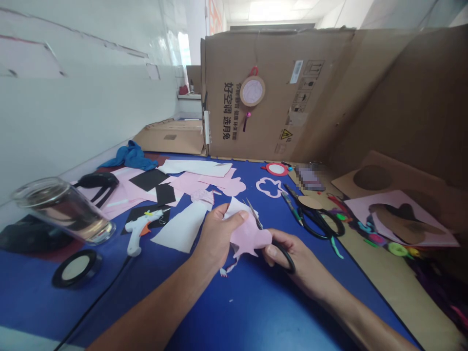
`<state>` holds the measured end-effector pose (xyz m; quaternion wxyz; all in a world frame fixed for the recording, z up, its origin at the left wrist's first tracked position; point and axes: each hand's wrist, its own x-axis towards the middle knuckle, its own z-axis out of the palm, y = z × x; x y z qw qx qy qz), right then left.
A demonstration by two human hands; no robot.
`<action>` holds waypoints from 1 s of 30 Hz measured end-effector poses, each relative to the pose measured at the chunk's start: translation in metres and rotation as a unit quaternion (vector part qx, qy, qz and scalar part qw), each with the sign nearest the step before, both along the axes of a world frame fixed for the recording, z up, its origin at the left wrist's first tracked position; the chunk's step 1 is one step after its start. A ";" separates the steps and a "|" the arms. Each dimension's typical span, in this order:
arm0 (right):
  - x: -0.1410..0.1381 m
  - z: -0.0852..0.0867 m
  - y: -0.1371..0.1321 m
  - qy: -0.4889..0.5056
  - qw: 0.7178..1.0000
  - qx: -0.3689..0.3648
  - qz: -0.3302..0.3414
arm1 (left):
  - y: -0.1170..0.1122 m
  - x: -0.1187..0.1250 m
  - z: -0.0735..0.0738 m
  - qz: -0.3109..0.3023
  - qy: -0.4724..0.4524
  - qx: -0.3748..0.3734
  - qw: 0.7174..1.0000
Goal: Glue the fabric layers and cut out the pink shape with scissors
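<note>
My left hand (pixel 215 234) pinches a pink felt piece (pixel 245 239) with a wavy cut outline, white on its back side. Black-handled scissors (pixel 283 256) are in my right hand (pixel 292 256), their blades (pixel 255 214) pointing away along the upper right side of the felt. A thin cut strip (pixel 230 268) dangles under the felt near my left hand. Just left of my hands lies a white sheet (pixel 183 226). Beyond them are a pink flower-like cutout (pixel 234 186) and a pink outline frame (pixel 270 186).
At left stand a glass of liquid (pixel 69 214), a round black container (pixel 76 268) and a white glue gun (pixel 137 229) with its cord. Another pair of black scissors (pixel 321 219) and a green pen (pixel 294 209) lie right. A cardboard box (pixel 278 122) walls off the back.
</note>
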<state>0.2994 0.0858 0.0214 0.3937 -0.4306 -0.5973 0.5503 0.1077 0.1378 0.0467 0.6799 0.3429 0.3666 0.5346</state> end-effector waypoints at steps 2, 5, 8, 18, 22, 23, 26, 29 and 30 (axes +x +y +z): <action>0.000 0.001 0.000 -0.002 1.000 -0.002 -0.003 | 0.001 -0.001 0.000 -0.002 0.002 0.002 1.000; -0.001 0.003 0.000 -0.006 1.000 -0.007 -0.004 | 0.002 -0.002 -0.001 -0.003 0.012 0.005 1.000; -0.001 0.004 0.000 -0.001 1.000 -0.015 0.000 | 0.004 -0.004 -0.002 -0.009 0.025 0.003 1.000; 0.002 0.000 0.001 0.000 1.000 -0.010 0.000 | 0.004 -0.005 0.000 -0.034 0.036 0.015 0.999; 0.002 0.002 0.001 0.000 1.000 -0.012 0.001 | 0.004 -0.005 0.002 -0.036 0.033 0.016 0.999; 0.002 0.002 0.000 0.001 1.000 -0.012 0.001 | 0.004 -0.006 0.002 -0.037 0.033 0.016 0.999; 0.002 0.003 0.000 -0.003 1.000 -0.013 0.000 | 0.004 -0.006 0.003 -0.040 0.033 0.017 0.999; 0.002 0.003 0.000 -0.010 1.000 -0.015 -0.002 | 0.005 -0.007 0.002 -0.043 0.030 0.017 0.998; 0.002 0.003 0.000 -0.011 1.000 -0.017 -0.003 | 0.005 -0.007 0.002 -0.043 0.029 0.017 0.998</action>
